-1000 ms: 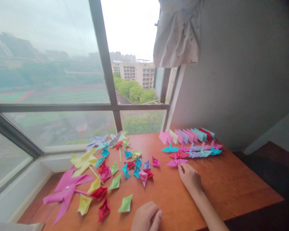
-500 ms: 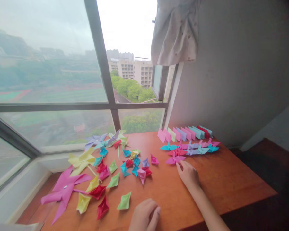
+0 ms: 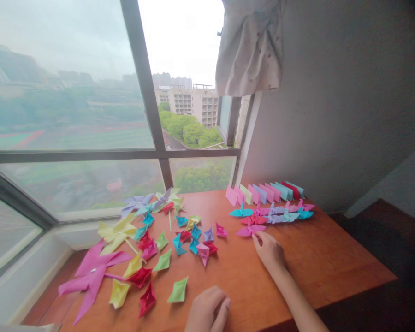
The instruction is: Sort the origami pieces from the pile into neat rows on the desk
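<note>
While the right hand (image 3: 269, 251) lies low on the wooden table (image 3: 332, 263), its fingertips touch the pink paper bird (image 3: 249, 230). The fingers are close together, and I cannot tell if they pinch the bird or only touch it. This bird sits at the near end of the paper birds (image 3: 280, 213), just in front of a red one. The other birds are blue, pink and purple, and they lie in a line that runs off to the right. Behind them stands a row of folded cards (image 3: 266, 193) in pink, green, blue and red, each leaning on the next.

The left hand (image 3: 207, 313) rests at the near edge of the table, well apart from the birds. It is curled up with the fingers tucked in, and nothing shows inside it.

To the left lie many small folded shapes (image 3: 190, 235) in lots of colors, spread out and mixed. A green one (image 3: 178, 290) is nearest the left hand. A big pink pinwheel (image 3: 91, 272) lies at the far left, with a yellow pinwheel (image 3: 117, 230) just behind it. A pale cloth (image 3: 251, 46) hangs by the window (image 3: 69, 92).
</note>
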Demonstrator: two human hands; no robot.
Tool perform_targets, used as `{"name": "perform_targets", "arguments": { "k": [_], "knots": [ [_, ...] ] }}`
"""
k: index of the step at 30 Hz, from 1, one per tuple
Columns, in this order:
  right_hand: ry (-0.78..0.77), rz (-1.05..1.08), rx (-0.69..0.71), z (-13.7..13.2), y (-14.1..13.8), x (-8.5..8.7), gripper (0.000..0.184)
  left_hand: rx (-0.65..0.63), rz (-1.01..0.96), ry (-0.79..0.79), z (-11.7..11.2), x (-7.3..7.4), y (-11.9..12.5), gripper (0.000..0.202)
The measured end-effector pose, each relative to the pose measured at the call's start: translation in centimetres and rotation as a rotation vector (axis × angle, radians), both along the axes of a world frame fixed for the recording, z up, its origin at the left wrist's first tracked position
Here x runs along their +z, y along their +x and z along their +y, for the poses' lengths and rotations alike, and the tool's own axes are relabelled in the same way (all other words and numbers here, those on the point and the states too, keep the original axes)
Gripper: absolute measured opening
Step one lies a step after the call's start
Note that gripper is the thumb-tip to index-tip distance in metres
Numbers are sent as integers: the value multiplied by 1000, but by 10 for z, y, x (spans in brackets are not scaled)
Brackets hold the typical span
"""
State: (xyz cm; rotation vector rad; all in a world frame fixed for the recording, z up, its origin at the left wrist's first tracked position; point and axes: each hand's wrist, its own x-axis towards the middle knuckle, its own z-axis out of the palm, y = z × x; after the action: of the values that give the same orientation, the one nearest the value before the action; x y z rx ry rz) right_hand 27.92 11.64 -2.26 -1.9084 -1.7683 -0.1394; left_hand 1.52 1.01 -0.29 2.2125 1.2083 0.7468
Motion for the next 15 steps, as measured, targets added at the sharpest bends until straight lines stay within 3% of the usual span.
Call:
{"name": "perform_targets", "arguments": {
  "k": [8, 13, 15],
  "knots": [
    [15, 49, -1, -3, -3, 6, 26, 2, -17, 1, 1, 5, 0, 26],
    [-44, 185, 1, -24, -10, 4, 31, 53, -78, -77, -2, 5, 1, 27],
    [-71, 252, 20, -36, -18, -1, 33, 98, -165, -153, -2, 11, 1, 26]
  ]
}}
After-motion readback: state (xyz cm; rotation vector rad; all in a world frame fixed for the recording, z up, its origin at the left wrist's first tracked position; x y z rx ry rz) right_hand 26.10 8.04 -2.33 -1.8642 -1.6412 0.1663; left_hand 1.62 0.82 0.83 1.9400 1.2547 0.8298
